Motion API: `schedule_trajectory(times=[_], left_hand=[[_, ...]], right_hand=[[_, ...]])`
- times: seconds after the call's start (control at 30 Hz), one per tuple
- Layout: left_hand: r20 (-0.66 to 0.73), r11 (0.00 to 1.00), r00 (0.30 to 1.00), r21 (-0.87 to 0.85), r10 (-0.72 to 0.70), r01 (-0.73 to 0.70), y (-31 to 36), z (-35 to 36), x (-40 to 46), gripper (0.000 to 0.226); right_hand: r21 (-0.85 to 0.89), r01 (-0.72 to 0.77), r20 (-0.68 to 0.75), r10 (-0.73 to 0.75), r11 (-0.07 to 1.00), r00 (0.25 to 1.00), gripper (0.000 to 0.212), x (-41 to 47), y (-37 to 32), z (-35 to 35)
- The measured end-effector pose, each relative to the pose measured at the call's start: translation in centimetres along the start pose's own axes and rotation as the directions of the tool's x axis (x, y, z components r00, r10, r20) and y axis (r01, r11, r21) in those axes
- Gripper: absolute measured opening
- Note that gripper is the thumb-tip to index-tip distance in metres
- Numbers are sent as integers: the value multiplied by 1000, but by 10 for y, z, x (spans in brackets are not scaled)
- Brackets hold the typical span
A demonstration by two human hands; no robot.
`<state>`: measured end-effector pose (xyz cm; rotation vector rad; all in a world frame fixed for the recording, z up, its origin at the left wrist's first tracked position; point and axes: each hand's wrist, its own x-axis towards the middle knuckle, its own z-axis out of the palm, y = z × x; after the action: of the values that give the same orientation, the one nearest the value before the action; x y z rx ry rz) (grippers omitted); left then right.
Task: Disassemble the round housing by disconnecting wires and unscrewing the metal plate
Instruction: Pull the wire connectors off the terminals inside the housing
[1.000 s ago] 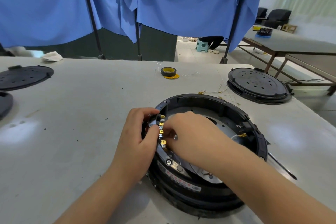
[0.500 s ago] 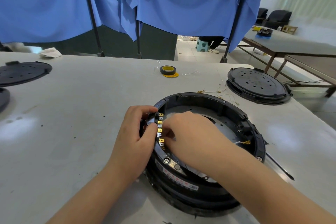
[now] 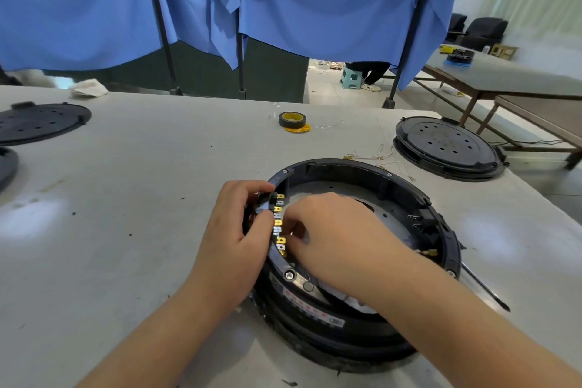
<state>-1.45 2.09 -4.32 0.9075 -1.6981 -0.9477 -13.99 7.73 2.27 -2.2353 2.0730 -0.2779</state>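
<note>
Grey table [image 3: 126,230] bears round housing [image 3: 362,324]; left hand [image 3: 239,239] grips its rim; right hand's [image 3: 340,233] grip unclear.

- The right hand [image 3: 333,230] covers the inner left of the round housing [image 3: 362,173], so its fingertips and whatever they touch by the terminal strip [image 3: 278,224] can't be made out.
- The left hand [image 3: 233,239] hides the housing's outer left wall.
- A black disc [image 3: 6,167] is cut off at the left edge.
- The screwdriver [image 3: 485,288] shows only its far end behind the right forearm.
- The label print [image 3: 308,309] on the housing's side is too small to read.
</note>
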Motion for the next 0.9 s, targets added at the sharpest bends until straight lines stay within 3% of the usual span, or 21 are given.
schedule_trajectory(times=[0.5, 0.7, 0.9], left_hand=[[-12, 1000, 1000, 7, 15, -15, -2, 1, 1, 31], [-12, 1000, 1000, -1, 17, -17, -3, 1, 2, 32], [-15, 1000, 1000, 2, 20, -20, -4, 0, 1, 30]], right_hand=[[160, 37, -70, -26, 986, 997, 9, -5, 5, 3], [325, -7, 67, -15, 946, 998, 3, -1, 18, 1], [310, 65, 100, -100, 949, 990, 3, 0, 21, 3]])
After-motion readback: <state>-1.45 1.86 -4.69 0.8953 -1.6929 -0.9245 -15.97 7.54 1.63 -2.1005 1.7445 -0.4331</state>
